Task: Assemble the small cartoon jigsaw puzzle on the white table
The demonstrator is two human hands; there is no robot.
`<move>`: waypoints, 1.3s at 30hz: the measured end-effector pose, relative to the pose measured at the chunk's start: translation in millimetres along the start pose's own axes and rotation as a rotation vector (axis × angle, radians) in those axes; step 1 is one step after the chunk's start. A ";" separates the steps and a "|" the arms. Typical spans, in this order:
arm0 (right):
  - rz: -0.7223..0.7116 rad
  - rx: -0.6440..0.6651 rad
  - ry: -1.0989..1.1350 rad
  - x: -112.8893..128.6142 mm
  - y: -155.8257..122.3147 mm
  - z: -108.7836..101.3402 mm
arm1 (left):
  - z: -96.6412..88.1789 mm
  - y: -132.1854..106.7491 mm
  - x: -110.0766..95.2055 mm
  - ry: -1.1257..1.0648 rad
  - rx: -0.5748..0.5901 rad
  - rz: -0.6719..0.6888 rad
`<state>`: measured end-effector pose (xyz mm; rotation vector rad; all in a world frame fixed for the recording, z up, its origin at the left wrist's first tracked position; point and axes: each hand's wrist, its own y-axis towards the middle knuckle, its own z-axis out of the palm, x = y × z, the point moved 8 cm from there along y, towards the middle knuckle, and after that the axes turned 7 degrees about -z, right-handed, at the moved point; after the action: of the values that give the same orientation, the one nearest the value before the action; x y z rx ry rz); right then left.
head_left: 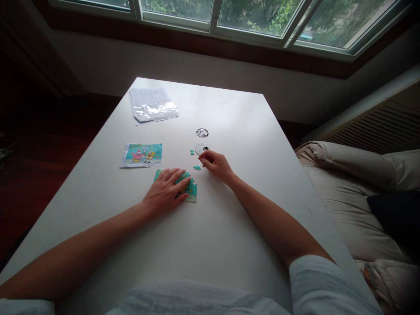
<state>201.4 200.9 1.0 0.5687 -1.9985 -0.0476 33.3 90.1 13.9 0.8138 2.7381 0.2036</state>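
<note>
My left hand [167, 189] lies flat with spread fingers on a small, partly built teal jigsaw puzzle [192, 191] near the middle of the white table [229, 218]. My right hand [217, 165] rests just right of it, fingers curled in a pinch at the table surface; whether a piece is in them is hidden. A loose teal puzzle piece [197, 167] lies right by those fingertips, and another loose piece [192, 152] sits a little farther away. A cartoon picture card [142, 154] lies left of the puzzle.
Two round holes or discs [202, 132] [201, 149] mark the table beyond my right hand. A clear plastic bag on paper [152, 105] lies at the far left. A beige cushioned seat [354, 188] stands right of the table; windows run along the back.
</note>
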 end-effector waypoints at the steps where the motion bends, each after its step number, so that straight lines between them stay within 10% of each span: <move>1: 0.000 0.001 -0.003 -0.3 -0.1 0.5 | 0.4 -0.3 -0.4 0.005 0.005 0.003; 21: -0.057 0.032 -0.109 13.0 -1.1 3.3 | 2.6 1.0 0.3 -0.003 0.028 0.014; 39: -0.235 0.464 -0.378 39.7 -18.2 44.6 | 0.6 0.6 5.9 -0.053 -0.050 -0.003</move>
<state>155.4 159.2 7.4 1.1623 -2.3103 0.1832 29.0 93.9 12.1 0.7900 2.6732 0.2452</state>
